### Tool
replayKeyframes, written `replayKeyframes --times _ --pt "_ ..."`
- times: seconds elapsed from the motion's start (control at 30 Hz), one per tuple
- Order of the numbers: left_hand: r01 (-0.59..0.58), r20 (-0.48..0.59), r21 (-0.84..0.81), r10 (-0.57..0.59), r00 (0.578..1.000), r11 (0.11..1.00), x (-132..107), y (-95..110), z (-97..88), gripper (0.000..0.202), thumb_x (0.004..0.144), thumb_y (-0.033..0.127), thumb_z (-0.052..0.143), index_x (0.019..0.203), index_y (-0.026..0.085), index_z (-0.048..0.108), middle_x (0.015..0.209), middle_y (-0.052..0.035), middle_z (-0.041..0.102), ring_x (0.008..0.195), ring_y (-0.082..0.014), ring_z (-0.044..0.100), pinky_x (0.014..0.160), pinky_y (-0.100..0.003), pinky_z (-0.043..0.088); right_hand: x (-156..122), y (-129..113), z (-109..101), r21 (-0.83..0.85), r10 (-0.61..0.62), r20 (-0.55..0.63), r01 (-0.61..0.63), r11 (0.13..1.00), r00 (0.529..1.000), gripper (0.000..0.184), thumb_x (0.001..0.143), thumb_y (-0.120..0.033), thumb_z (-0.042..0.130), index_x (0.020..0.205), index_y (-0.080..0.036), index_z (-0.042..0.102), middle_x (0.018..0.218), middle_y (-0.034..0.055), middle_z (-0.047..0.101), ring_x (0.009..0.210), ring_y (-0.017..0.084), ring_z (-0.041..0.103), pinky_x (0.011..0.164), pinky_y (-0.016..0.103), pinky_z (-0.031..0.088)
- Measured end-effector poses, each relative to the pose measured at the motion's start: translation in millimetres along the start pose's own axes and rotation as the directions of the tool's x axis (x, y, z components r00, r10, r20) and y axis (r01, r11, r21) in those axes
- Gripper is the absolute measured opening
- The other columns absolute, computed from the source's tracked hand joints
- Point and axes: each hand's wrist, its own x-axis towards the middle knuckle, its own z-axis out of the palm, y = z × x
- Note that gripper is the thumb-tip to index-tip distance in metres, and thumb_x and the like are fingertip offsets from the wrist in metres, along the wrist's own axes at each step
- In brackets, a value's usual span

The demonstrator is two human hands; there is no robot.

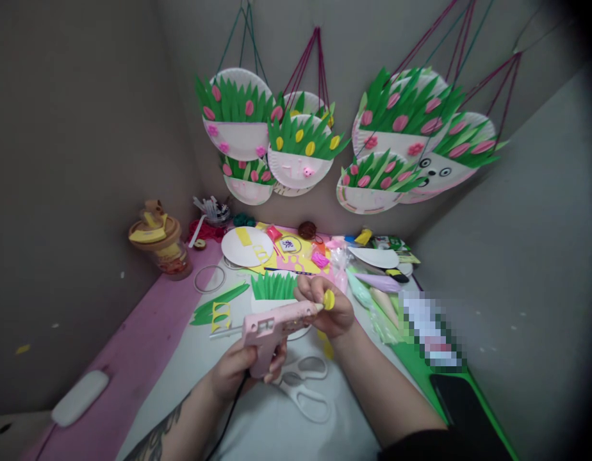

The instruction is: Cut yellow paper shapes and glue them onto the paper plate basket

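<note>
My left hand [238, 370] is wrapped round the handle of a pink hot glue gun [271, 323], whose black cord hangs down past my wrist. A glue stick pokes out of its back end. Its pale nozzle points right and meets, or nearly meets, a small yellow paper flower piece [329, 299]. My right hand [332, 310] pinches that piece between closed fingers. Behind my hands lies a white paper plate piece with green paper grass [274, 287], partly hidden. White-handled scissors [303, 384] rest on the table under the glue gun, their blades covered by my left hand.
Yellow paper scraps [221, 316] and green strips [229, 301] lie at left. A lidded cup [164, 250] stands back left, a white case [79, 398] front left. Piping bags [377, 282] and a dark phone [464, 410] lie right. Decorated plate baskets [303, 163] hang on the wall.
</note>
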Motion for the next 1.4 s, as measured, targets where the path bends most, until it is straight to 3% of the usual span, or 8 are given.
replayKeyframes --times 0.37,0.53,0.6,0.73,0.83,0.97,1.17,1.4 --pt "0.098 0.007 -0.033 -0.098 0.995 0.995 -0.6 0.2 -2.6 0.054 0.072 0.055 0.064 0.103 0.012 0.065 0.076 -0.0061 0.051 0.055 -0.0083 0.037 0.044 -0.02 0.029 0.9 -1.3 -0.5 -0.005 -0.003 0.007 0.003 1.0 1.0 0.029 0.062 -0.032 0.081 0.057 -0.018 0.056 0.065 -0.0025 0.036 0.052 0.009 0.029 0.041 0.021 0.018" --pt "0.161 -0.137 0.374 -0.117 0.984 0.913 -18.7 27.1 -6.5 0.068 0.075 0.066 0.051 0.112 0.011 0.063 0.068 -0.0054 0.052 0.052 -0.0113 0.042 0.047 -0.024 0.032 0.9 -12.2 -8.8 -0.029 -0.023 -0.057 0.021 0.999 0.998 0.027 0.064 -0.031 0.079 0.062 -0.019 0.055 0.068 -0.0026 0.033 0.053 0.009 0.026 0.04 0.019 0.015" --pt "0.226 -0.335 0.756 0.068 0.94 0.614 -33.5 53.2 -9.3 0.057 0.079 0.062 0.048 0.107 0.015 0.066 0.08 -0.0097 0.059 0.066 -0.019 0.052 0.058 -0.029 0.041 0.9 -22.6 -14.4 -0.044 -0.063 -0.127 0.058 0.997 0.99 0.024 0.066 -0.03 0.078 0.065 -0.02 0.056 0.069 -0.0028 0.032 0.054 0.01 0.025 0.04 0.019 0.015" --pt "0.445 -0.493 0.869 0.296 0.818 0.218 -65.3 99.0 -25.4 0.047 0.082 0.048 0.05 0.114 0.015 0.061 0.108 -0.0144 0.056 0.103 -0.0311 0.05 0.089 -0.041 0.039 2.9 -40.6 -27.2 -0.13 -0.164 -0.26 0.134 0.983 0.952 0.024 0.068 -0.031 0.074 0.067 -0.022 0.052 0.067 -0.0034 0.032 0.053 0.01 0.023 0.039 0.02 0.018" --pt "0.733 -0.605 0.62 0.424 0.674 -0.281 -83.5 106.2 -45.4 0.052 0.086 0.05 0.039 0.115 0.01 0.057 0.104 -0.0158 0.055 0.098 -0.0327 0.053 0.088 -0.045 0.04 6.1 -36.4 -35.9 -0.413 -0.189 -0.34 0.035 0.91 0.921 0.023 0.068 -0.035 0.068 0.066 -0.022 0.049 0.062 -0.0041 0.034 0.052 0.011 0.027 0.041 0.021 0.02" --pt "0.746 -0.627 0.375 0.443 0.641 -0.55 -94.1 93.2 -62.4 0.053 0.09 0.043 0.031 0.113 0.004 0.056 0.102 -0.0219 0.056 0.096 -0.0357 0.055 0.081 -0.045 0.043 8.4 -10.1 -39.6 -0.661 -0.128 -0.384 -0.176 0.729 0.914 0.016 0.067 -0.03 0.067 0.066 -0.019 0.056 0.056 -0.0043 0.043 0.051 0.01 0.034 0.047 0.023 0.026" --pt "0.741 -0.507 0.356 0.549 0.665 -0.569 -66.7 88.6 -27.9 0.052 0.088 0.038 0.043 0.128 0.005 0.046 0.12 -0.0248 0.05 0.107 -0.04 0.049 0.08 -0.048 0.043 15.3 17.8 -33.1 -0.78 -0.03 -0.368 -0.291 0.554 0.929 0.009 0.064 -0.024 0.065 0.062 -0.017 0.061 0.063 -0.002 0.054 0.061 0.013 0.047 0.059 0.025 0.035" --pt "0.502 -0.497 0.763 0.127 0.859 -0.407 17.8 74.6 -17.9 0.024 0.083 0.02 0.052 0.105 0.016 0.06 0.107 -0.0111 0.058 0.1 -0.0239 0.057 0.087 -0.033 0.042 52.3 51.9 -39.8 -0.813 0.107 -0.416 -0.422 0.402 0.903 0.011 0.063 -0.028 0.058 0.062 -0.017 0.059 0.049 -0.0051 0.047 0.047 0.01 0.041 0.048 0.023 0.031"
